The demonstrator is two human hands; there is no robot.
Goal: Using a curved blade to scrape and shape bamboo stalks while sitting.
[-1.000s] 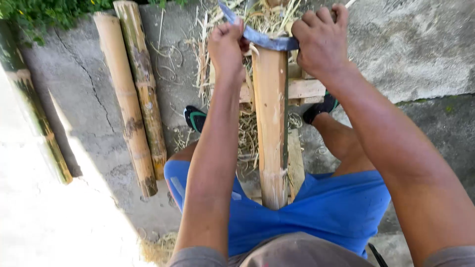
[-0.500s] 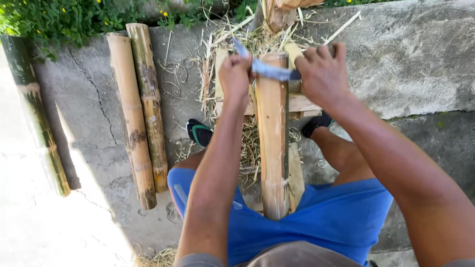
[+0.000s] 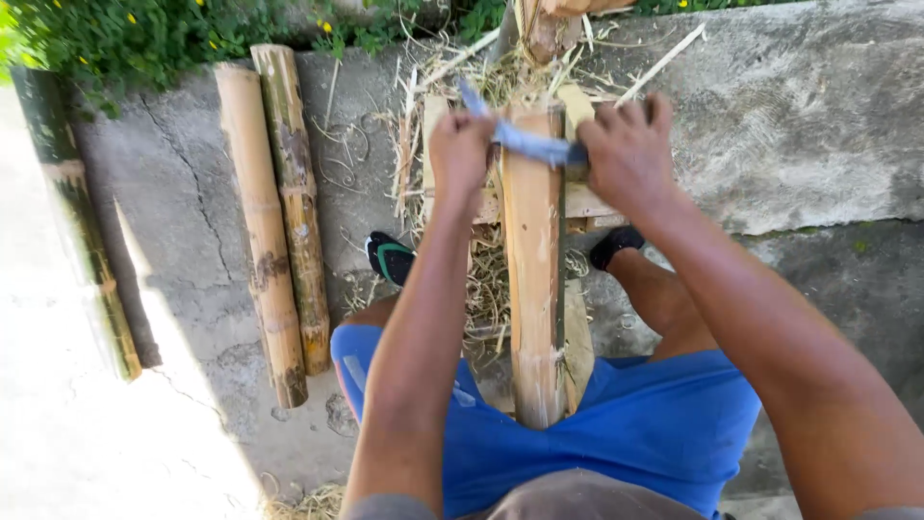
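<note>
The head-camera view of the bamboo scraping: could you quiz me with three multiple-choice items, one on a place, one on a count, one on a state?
1. Where does the blade lie?
A. across the bamboo slat's far end
B. on the concrete
C. in the plants

2. How many bamboo poles lie together left of the legs?
A. five
B. two
C. none

3. How is the blade held?
A. one hand
B. no hands
C. both hands

Answers: 1 A, it crosses the bamboo slat; 2 B, two lie side by side; 3 C, left hand and right hand grip its ends.

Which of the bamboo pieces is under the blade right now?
The split bamboo slab standing between the person's knees; both hands press the blade across its far end. The two round poles lie untouched on the concrete.
</note>
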